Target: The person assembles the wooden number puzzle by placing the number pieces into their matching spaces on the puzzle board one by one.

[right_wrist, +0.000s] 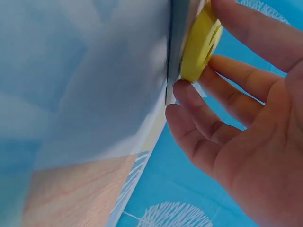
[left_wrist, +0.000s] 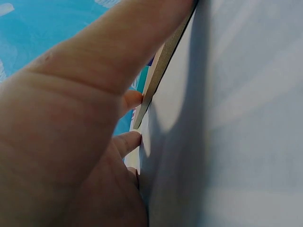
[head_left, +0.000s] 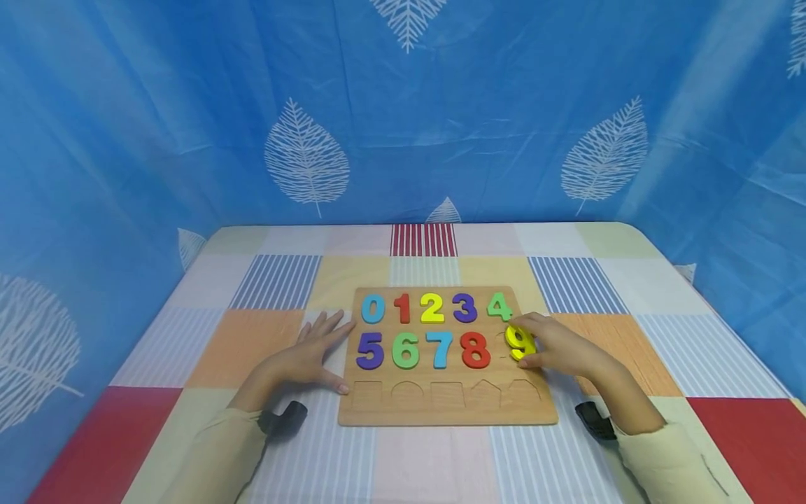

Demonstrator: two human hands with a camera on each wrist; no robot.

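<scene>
A wooden number board (head_left: 403, 414) lies on the table, with coloured numerals 0 to 8 in two rows. My right hand (head_left: 560, 348) pinches the yellow number 9 (head_left: 520, 342) between thumb and fingers, over the right end of the second row. In the right wrist view the yellow 9 (right_wrist: 201, 45) sits tilted close to the board, partly over its recess. My left hand (head_left: 308, 358) rests at the board's left edge, fingers spread, with the thumb on the lower left rim. The left wrist view shows the thumb (left_wrist: 109, 47) against the board's edge (left_wrist: 163, 64).
Along the board's front run outlined shape recesses (head_left: 448, 395) with no pieces in them. The red 8 (head_left: 475, 350) and green 4 (head_left: 499, 306) lie nearest the right hand. A patchwork cloth (head_left: 434, 462) covers the table, and blue leaf-print curtains (head_left: 453, 126) stand behind and beside it.
</scene>
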